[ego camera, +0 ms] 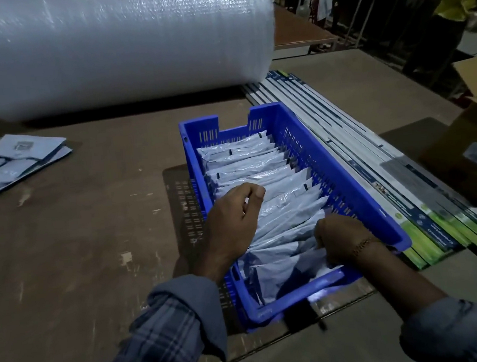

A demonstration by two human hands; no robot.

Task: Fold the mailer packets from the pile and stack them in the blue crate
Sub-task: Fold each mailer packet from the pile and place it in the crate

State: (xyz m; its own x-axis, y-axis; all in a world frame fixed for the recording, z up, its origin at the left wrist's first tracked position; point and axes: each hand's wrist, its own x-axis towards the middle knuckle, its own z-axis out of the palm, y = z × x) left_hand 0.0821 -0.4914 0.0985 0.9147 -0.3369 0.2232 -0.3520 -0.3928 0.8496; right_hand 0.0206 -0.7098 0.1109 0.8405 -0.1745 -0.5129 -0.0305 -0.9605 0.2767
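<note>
- At the far left of the frame, a loose pile of mailer packets (13,164) lying flat on the brown worktop (92,237).
- Across the upper left, a big roll of bubble wrap (110,44) resting on the worktop behind everything.
- In the middle, a blue crate (294,135) filled with folded packets (247,162) standing on edge in a row.
- Left hand (234,215) over the crate's left side, fingers curled, thumb meeting them, resting on the packets; whether pinching one, cannot tell.
- Right hand (341,236) low in the crate's near right part, fingers curled down into the packets and gripping them, bracelet (362,246) on the wrist.
- Right of the crate, touching its side, flat printed boxes (404,183) laid in a row.
- At the right edge, a cardboard box (475,137).
</note>
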